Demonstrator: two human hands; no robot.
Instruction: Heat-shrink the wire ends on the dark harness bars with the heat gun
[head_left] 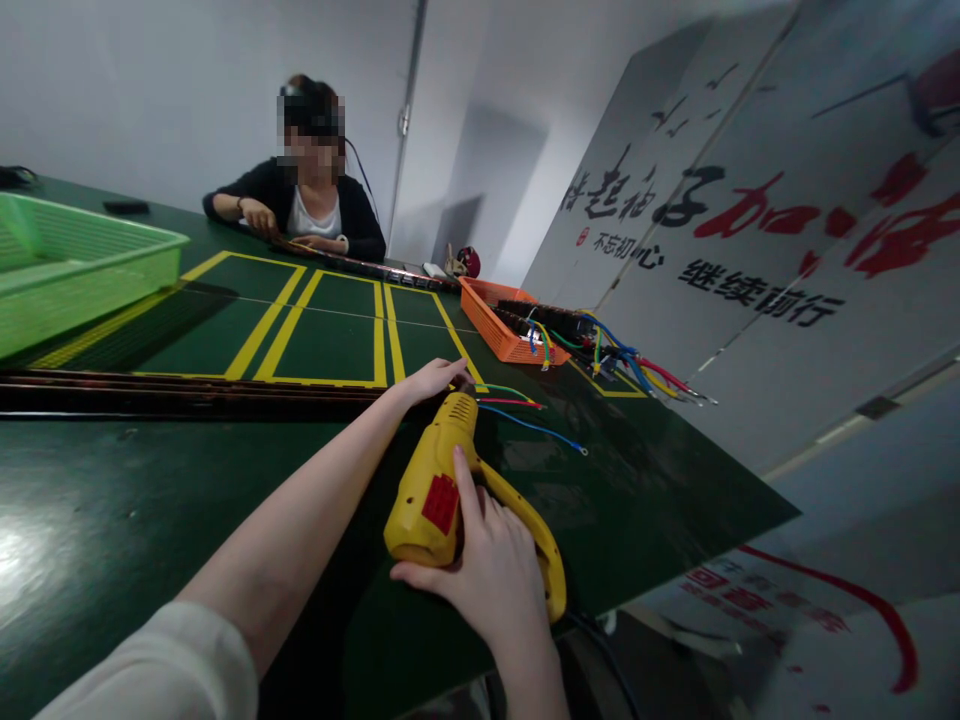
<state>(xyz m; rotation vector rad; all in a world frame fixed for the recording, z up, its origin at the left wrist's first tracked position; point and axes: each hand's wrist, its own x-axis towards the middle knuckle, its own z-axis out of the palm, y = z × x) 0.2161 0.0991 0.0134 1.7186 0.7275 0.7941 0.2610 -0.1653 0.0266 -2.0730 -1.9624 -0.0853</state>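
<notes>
A yellow heat gun (427, 500) with a red label is gripped in my right hand (487, 560), the thumb under its rear and the index finger along its body. Its nozzle points away from me, close to my left hand (439, 378). That hand's fingers are bent together at the right end of a long dark strip (187, 397); what they pinch is hidden. From just beside them, a green wire (504, 388), a red wire (517, 402) and a blue wire (532, 425) run right over the table. The blue one ends in a ring terminal.
The dark green table (637, 480) carries yellow tape outlines (381, 335). A green basket (82, 290) stands at left. An orange basket (517, 345) holds dark strips with coloured wires (645, 370) hanging out. Across the table a co-worker (315, 200) handles a similar strip.
</notes>
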